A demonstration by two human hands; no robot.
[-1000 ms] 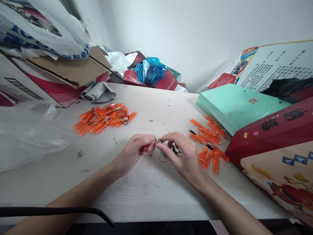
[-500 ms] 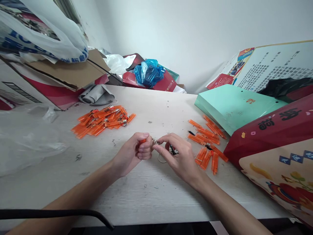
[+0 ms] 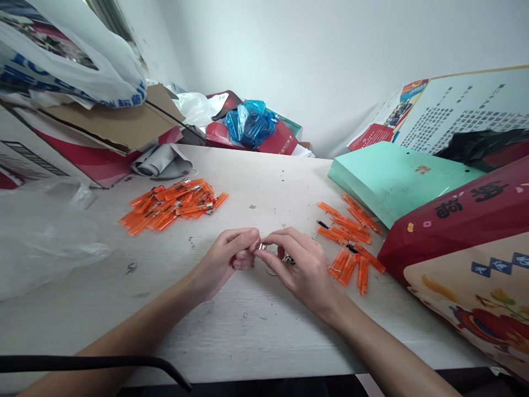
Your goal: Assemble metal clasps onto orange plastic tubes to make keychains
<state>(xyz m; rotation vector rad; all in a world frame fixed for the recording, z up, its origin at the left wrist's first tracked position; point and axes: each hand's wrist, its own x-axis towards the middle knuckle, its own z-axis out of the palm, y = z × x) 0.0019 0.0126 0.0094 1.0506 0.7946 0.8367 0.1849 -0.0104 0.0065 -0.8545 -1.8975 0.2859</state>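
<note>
My left hand (image 3: pixel 225 259) is curled shut around an orange lighter body, which its fingers hide now. My right hand (image 3: pixel 301 264) pinches a small metal part (image 3: pixel 263 247) against the left hand's fingertips, with more small metal pieces (image 3: pixel 288 258) tucked in its palm. Both hands meet just above the white table (image 3: pixel 248 325) near its middle. A heap of orange lighters (image 3: pixel 173 202) lies at the left, and a looser group of orange lighter bodies (image 3: pixel 349 237) lies just right of my right hand.
A cardboard box (image 3: pixel 82 138) and a clear plastic bag (image 3: pixel 45 231) fill the left side. A mint green box (image 3: pixel 392 179) and a red printed bag (image 3: pixel 467 220) crowd the right. Blue and red bags (image 3: pixel 252 124) sit at the back. A black cable (image 3: pixel 103 361) crosses the near edge.
My hands have closed together; the orange lighter tip seen half a second ago in my left hand is now covered by fingers. The right hand's fingers curled further over the metal part.
</note>
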